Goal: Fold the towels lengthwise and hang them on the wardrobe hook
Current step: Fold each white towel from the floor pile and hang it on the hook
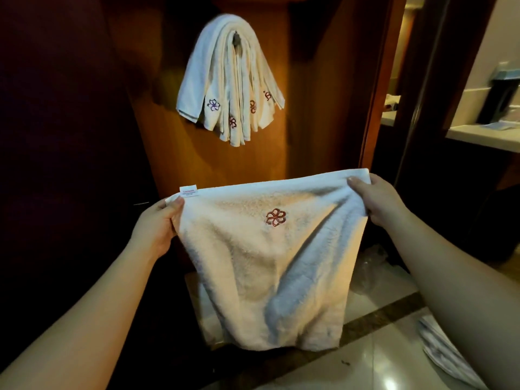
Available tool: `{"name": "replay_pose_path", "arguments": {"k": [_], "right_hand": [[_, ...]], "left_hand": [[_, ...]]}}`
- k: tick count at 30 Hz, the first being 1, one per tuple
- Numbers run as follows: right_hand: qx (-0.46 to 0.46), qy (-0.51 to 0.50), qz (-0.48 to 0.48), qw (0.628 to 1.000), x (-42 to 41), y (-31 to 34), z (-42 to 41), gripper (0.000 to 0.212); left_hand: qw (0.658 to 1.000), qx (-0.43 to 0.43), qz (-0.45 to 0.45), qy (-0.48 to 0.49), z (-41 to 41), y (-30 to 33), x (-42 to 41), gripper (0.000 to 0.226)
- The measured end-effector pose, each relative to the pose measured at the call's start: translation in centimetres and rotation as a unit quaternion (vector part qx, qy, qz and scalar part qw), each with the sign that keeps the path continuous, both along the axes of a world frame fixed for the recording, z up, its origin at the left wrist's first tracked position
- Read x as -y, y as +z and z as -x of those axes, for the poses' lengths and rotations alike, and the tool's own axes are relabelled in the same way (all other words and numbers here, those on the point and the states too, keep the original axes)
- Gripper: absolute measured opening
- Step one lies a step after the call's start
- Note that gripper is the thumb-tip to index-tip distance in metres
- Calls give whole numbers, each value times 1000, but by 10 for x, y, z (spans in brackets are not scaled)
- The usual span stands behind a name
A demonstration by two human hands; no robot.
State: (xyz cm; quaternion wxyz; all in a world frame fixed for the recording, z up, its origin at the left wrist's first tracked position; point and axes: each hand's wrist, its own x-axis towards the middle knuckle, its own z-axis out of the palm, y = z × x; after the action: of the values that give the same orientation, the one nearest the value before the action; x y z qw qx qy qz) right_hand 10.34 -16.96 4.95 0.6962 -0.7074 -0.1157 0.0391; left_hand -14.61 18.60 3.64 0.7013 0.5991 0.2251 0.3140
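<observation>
A white towel (253, 263) with a red embroidered flower hangs spread out in front of me, held up by its top edge. My left hand (157, 226) pinches the top left corner, beside a small label. My right hand (380, 201) pinches the top right corner. Above, several folded white towels (228, 88) with flower emblems are draped over a dark hook (237, 40) on the wooden wardrobe panel (315, 94).
The wardrobe's dark interior lies to the left. A doorway on the right opens onto a counter (478, 136) with items on it. Shiny floor tiles (380, 356) lie below, with crumpled plastic (371, 260) and a patterned cloth (441, 347) at the right.
</observation>
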Motion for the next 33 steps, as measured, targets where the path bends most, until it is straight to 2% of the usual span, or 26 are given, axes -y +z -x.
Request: {"name": "replay_pose_path", "arguments": {"k": [4,8,11,14,17,19,22,25,29,33], "right_hand": [[-78,3,15,997,3,-27,-4,28],[-258,-18,-6,966,4,-68,7,46],[-361,-45,-110,925,-8,-94,41,27],[-388,-73,-182,900,-26,-114,81,18],[-376,-68,-180,907,-45,-118,117,25],[-342,-42,-145,928,-57,-115,135,24],[-252,11,-82,964,-77,-108,160,19],[-148,23,6,989,-92,-98,182,17],[-16,42,79,996,-104,-89,197,21],[61,100,101,988,-106,-89,207,30]], "left_hand": [[999,0,3,33,-1,-12,6,26],[997,-9,61,47,0,-35,15,18],[986,-18,156,55,-3,-60,33,16],[976,-24,208,60,-6,-83,60,20],[971,-24,229,60,-4,-94,94,19],[971,-24,232,61,-2,-96,116,18],[975,-36,215,49,2,-89,144,23],[984,-59,165,34,9,-74,167,30],[993,-55,100,-6,16,-62,181,21],[996,-38,61,-62,23,-63,177,34]]}}
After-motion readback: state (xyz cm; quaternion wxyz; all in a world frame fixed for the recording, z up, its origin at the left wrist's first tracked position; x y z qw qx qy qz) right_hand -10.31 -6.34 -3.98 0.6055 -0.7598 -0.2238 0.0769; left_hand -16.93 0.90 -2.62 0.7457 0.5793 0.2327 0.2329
